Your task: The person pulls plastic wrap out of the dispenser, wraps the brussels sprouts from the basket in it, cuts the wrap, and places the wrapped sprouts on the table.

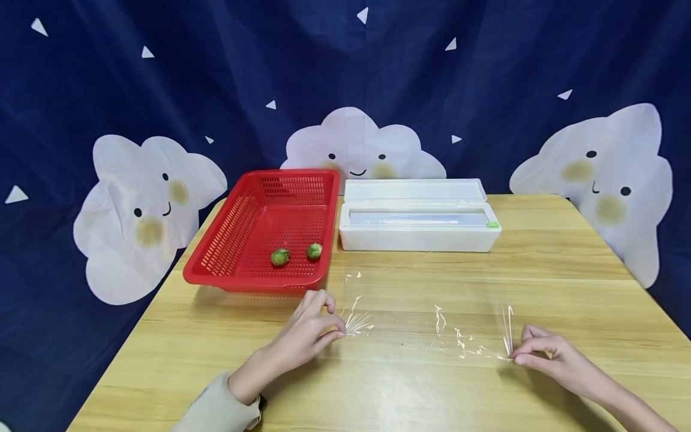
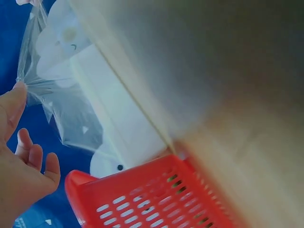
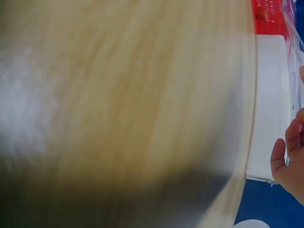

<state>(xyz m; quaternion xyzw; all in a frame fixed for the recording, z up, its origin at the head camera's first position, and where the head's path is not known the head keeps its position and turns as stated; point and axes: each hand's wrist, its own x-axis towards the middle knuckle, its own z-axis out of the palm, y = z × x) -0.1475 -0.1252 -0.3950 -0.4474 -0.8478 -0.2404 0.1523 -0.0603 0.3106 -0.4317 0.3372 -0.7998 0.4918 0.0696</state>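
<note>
A clear sheet of plastic wrap (image 1: pixel 461 345) is stretched between the two hands over the front of the table, its gathered corners shining. My left hand (image 1: pixel 302 330) pinches one corner between thumb and index finger, just in front of the basket. Over on the right, my right hand (image 1: pixel 556 360) pinches the opposite corner the same way. In the left wrist view the wrap (image 2: pixel 78 123) hangs in folds from the fingertips, the other left fingers loosely bent. The right wrist view catches only part of the right hand (image 3: pixel 297 164) at its edge.
Behind the wrap stands a white wrap dispenser box (image 1: pixel 421 241), lid raised, with a green tab (image 1: pixel 492 224). Left of it, a red plastic basket (image 1: pixel 254 283) contains two small green sprouts (image 1: pixel 280 258). A dark blue curtain (image 1: pixel 243 54) with clouds hangs behind the wooden table (image 1: pixel 567 270).
</note>
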